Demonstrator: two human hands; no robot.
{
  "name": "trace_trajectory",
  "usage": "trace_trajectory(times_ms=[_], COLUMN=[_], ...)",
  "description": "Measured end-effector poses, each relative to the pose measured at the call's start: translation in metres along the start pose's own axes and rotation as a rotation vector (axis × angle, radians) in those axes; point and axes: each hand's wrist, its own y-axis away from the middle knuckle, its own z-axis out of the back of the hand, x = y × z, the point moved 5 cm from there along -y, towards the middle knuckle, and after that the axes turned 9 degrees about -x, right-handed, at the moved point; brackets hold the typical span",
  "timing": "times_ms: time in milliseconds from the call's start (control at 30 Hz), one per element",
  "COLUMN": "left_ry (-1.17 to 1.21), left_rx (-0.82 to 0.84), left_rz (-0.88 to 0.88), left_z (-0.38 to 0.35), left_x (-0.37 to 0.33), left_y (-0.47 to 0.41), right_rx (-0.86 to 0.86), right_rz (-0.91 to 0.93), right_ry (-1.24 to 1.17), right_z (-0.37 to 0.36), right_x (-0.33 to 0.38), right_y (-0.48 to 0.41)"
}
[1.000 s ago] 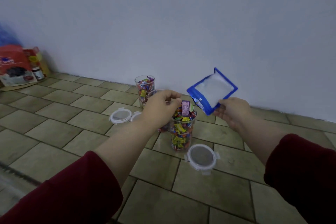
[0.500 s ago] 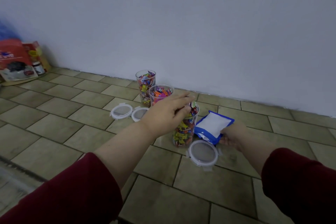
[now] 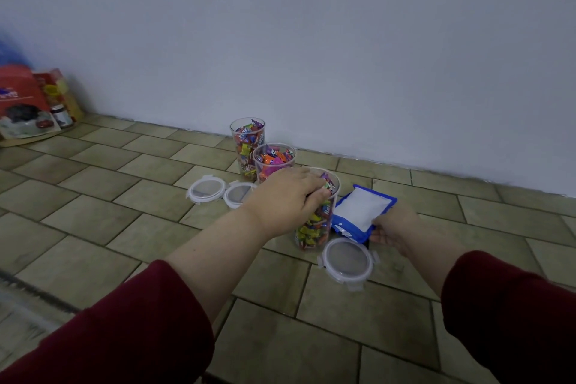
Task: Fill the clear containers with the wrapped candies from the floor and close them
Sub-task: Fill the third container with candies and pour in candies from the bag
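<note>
Three clear containers full of wrapped candies stand in a row on the tiled floor: the far one (image 3: pixel 247 143), the middle one (image 3: pixel 273 160) and the near one (image 3: pixel 316 227). My left hand (image 3: pixel 288 193) rests on the near container's mouth, fingers curled down onto the candies at the top. My right hand (image 3: pixel 394 226) holds the corner of a blue-and-white bag (image 3: pixel 361 210) that lies flat on the floor right of the near container. A round lid (image 3: pixel 346 260) lies in front of it. Two more lids (image 3: pixel 206 188) (image 3: pixel 238 193) lie to the left.
A red box and small jars (image 3: pixel 28 106) stand at the far left against the white wall (image 3: pixel 311 40). A dark floor edge (image 3: pixel 34 293) runs along the lower left.
My right hand lowered the blue bag from the air to the floor beside the near container. My left hand came down onto that container's top, pressing the candies.
</note>
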Motion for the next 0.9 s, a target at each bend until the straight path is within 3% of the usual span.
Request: trace_trajectory(times_ms=[200, 433, 567, 667, 733, 800, 900], left_ry=[0.056, 0.007, 0.316, 0.414, 0.422, 0.295, 0.053], left_rx=[-0.137, -0.084, -0.285, -0.460, -0.409, -0.227, -0.097], left_rz=[-0.035, -0.056, 0.120, 0.336, 0.490, 0.600, 0.596], left_z=[0.002, -0.012, -0.009, -0.022, -0.039, -0.058, -0.068], left_x=[0.003, 0.007, 0.016, 0.026, 0.027, 0.026, 0.024], left_y=[0.011, 0.018, 0.040, 0.071, 0.091, 0.112, 0.144], right_rx=[-0.048, -0.104, -0.151, -0.177, -0.185, -0.171, -0.134], right_rz=[-0.036, -0.131, -0.161, -0.165, -0.167, -0.155, -0.105], right_ry=[-0.124, -0.179, -0.302, -0.407, -0.449, -0.441, -0.338], right_z=[0.004, 0.006, 0.008, 0.011, 0.015, 0.021, 0.026], right_x=[-0.006, -0.026, -0.043, -0.056, -0.062, -0.067, -0.077], right_y=[-0.004, -0.001, 0.013, 0.023, 0.037, 0.055, 0.083])
